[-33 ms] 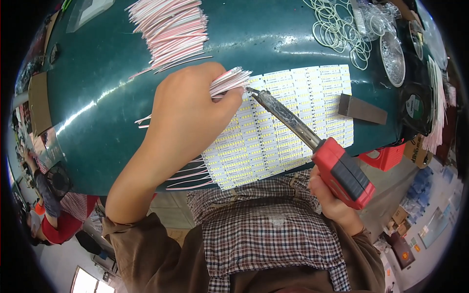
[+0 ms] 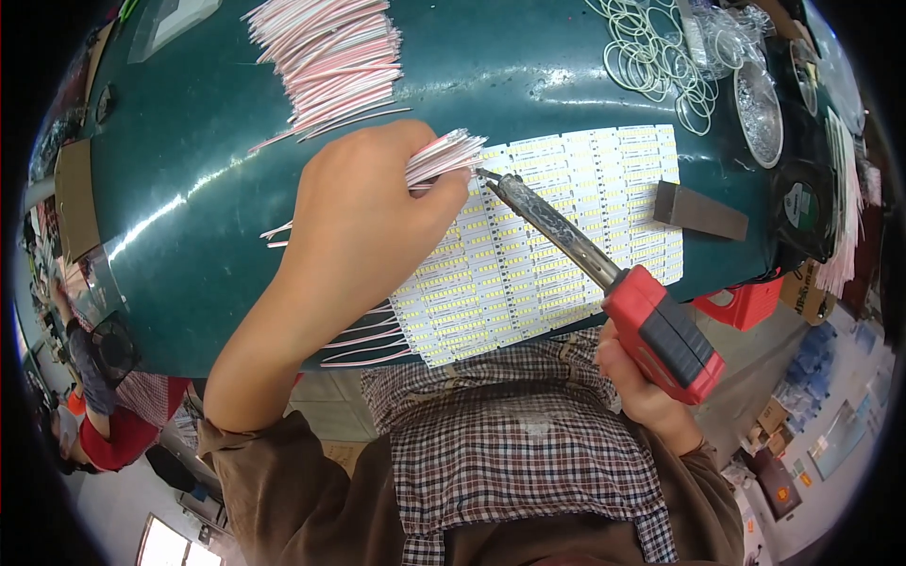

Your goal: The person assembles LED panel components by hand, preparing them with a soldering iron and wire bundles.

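Note:
My left hand is closed round a bundle of thin red-and-white wires, held over the left edge of a white LED circuit board panel with rows of yellow chips. A red-and-black soldering iron gun is gripped in my right hand. Its long metal barrel slants up and left across the panel, and the tip is close beside my left fingertips and the wire ends. Whether the tip touches a wire or the board I cannot tell. Several wires run out from the panel's lower left edge.
A large pile of red-and-white wires lies at the back of the green table. A grey block rests on the panel's right side. Looped pale wire, a round dish and a black fan are at the right. Another person sits far left.
My hands, the soldering iron and the wires hold the same place. Only the other person's arm at the far left has shifted slightly.

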Available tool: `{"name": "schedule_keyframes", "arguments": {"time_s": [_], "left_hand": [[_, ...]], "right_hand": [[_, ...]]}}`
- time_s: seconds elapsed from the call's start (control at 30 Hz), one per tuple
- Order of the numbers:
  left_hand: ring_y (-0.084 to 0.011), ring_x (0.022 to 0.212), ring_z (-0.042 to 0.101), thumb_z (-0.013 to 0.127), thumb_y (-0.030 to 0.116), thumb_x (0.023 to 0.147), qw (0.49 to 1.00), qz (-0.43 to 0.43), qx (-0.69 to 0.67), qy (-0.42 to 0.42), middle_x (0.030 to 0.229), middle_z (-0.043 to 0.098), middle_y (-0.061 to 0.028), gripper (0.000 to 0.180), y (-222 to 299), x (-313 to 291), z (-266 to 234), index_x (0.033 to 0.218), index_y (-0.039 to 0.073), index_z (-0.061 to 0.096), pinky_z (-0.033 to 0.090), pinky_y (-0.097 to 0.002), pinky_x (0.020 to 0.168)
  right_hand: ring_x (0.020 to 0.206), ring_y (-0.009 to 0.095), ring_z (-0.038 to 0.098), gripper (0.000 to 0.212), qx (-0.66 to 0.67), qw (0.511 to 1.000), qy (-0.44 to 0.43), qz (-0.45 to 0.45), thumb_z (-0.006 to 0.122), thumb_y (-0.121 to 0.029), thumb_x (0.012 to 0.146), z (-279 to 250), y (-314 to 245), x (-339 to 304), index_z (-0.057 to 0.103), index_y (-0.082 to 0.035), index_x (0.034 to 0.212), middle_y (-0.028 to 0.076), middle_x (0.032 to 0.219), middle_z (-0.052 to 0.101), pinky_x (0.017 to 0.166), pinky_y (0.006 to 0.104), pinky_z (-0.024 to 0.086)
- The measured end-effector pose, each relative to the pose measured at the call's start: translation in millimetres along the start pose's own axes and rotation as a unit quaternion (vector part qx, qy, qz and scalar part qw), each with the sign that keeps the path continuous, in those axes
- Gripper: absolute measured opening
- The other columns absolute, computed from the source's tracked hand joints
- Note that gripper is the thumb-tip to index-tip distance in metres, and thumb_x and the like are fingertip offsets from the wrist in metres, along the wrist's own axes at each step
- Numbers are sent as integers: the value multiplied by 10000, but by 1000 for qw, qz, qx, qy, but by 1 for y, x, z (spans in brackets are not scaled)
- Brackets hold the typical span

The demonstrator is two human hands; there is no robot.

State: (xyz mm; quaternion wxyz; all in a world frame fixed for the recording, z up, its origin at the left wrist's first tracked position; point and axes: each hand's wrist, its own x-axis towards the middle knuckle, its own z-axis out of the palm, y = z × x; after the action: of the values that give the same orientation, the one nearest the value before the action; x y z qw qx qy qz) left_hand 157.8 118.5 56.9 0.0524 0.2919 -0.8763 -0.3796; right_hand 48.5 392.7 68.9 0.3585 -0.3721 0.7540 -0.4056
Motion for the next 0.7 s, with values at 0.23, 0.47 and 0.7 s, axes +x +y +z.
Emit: {"name": "schedule_keyframes", "arguments": {"time_s": [0.23,0.47,0.7], "left_hand": [[-162,506,436,713,185,836,1000,3,18,1,584,524,-125,265,0,1,0,754,-39,596,377,-338,499],[-150,518,460,719,193,836,1000,-2,-10,-18,600,556,-100,260,-4,1,-1,759,-32,614,383,-335,504],[-145,521,477,721,195,834,1000,-1,-6,-21,606,564,-96,247,-3,2,-2,772,-28,633,384,-325,504]], "right_hand": [[695,248,678,256,37,998,10,42,741,-38,796,-3,-4,-5,671,18,1035,115,837,678,605,319,518],[673,247,674,249,34,998,34,31,741,-65,812,1,-5,-5,673,22,1035,115,822,677,590,317,514],[663,247,674,221,33,998,16,42,733,-80,819,1,-6,-4,676,14,1011,115,811,674,575,315,510]]}}
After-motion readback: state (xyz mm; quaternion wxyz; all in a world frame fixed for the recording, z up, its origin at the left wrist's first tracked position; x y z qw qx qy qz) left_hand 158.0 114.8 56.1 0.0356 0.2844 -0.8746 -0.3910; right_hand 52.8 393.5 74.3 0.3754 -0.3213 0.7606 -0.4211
